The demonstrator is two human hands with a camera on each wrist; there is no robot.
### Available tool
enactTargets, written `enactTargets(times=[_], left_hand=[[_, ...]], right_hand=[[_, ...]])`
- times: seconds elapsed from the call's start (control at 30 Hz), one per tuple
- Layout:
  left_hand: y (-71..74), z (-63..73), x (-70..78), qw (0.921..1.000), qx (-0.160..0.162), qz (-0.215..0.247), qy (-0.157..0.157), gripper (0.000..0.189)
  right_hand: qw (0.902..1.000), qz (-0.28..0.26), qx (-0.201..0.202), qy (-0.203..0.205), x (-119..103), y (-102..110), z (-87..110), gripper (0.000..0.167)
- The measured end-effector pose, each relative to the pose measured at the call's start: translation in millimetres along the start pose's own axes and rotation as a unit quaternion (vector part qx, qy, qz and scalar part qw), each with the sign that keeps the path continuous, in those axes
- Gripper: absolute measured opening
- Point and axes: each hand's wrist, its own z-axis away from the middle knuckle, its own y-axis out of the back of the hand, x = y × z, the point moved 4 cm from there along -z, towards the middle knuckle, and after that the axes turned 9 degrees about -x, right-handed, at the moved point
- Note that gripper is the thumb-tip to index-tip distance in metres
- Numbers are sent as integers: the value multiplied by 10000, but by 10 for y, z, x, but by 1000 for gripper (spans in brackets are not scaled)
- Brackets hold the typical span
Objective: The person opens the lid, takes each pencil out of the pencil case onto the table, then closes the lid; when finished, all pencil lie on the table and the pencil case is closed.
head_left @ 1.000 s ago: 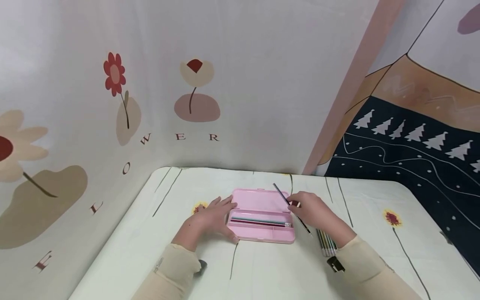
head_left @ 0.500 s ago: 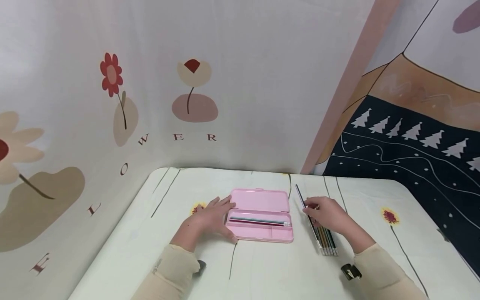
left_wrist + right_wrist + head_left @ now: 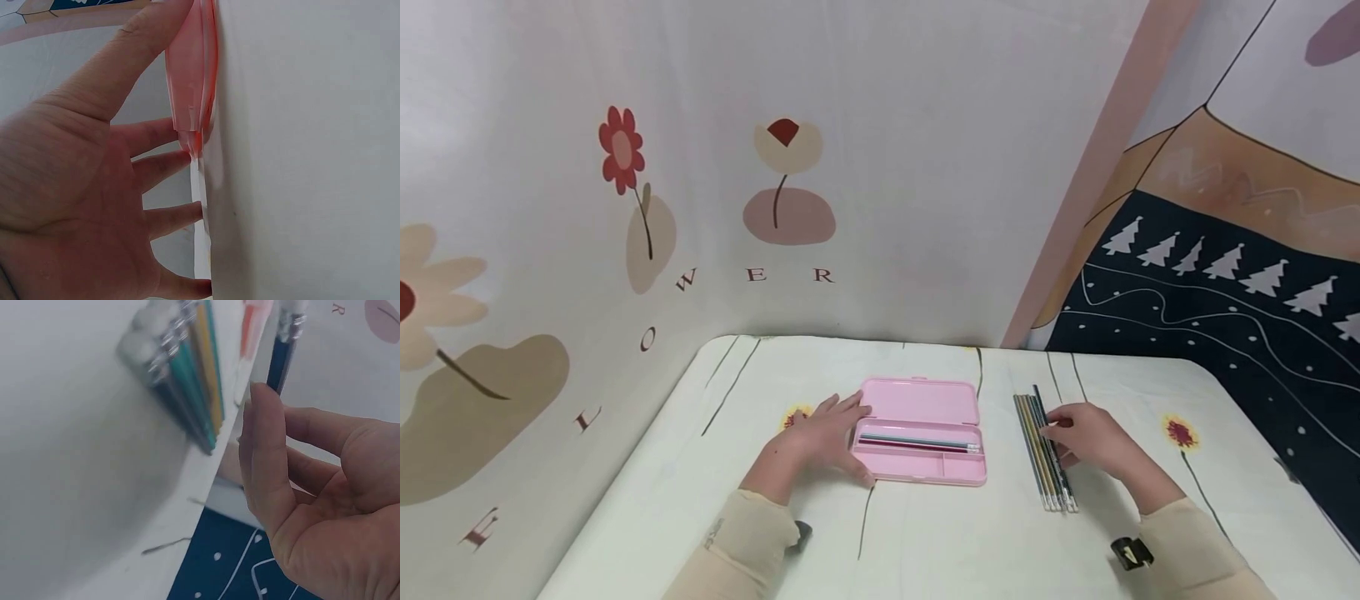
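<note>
We see a pale wall (image 3: 925, 167) with a red flower (image 3: 621, 150) and brown letters (image 3: 756, 275) that spell FLOWER. A pink stripe (image 3: 1093, 167) runs down it. On the right we spot a dark blue picture (image 3: 1172, 218) with white trees (image 3: 1225, 265) in a row. We see yellow flowers (image 3: 1181, 432) on the white surface (image 3: 925, 542), too.

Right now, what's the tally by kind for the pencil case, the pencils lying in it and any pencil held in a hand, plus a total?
Pink pencil case: 1
Pencils in the case: 2 visible
Pencil pinched by the right hand: 1
Total: 4, leaving out the loose row, too overlapped to count.
</note>
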Motion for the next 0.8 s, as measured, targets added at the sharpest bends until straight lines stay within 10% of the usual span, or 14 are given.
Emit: enactTargets(times=[0.8], left_hand=[[-15, -13, -11, 10000, 31, 12, -25, 119]], right_hand=[[9986, 489, -65, -211, 240, -9, -94, 45]])
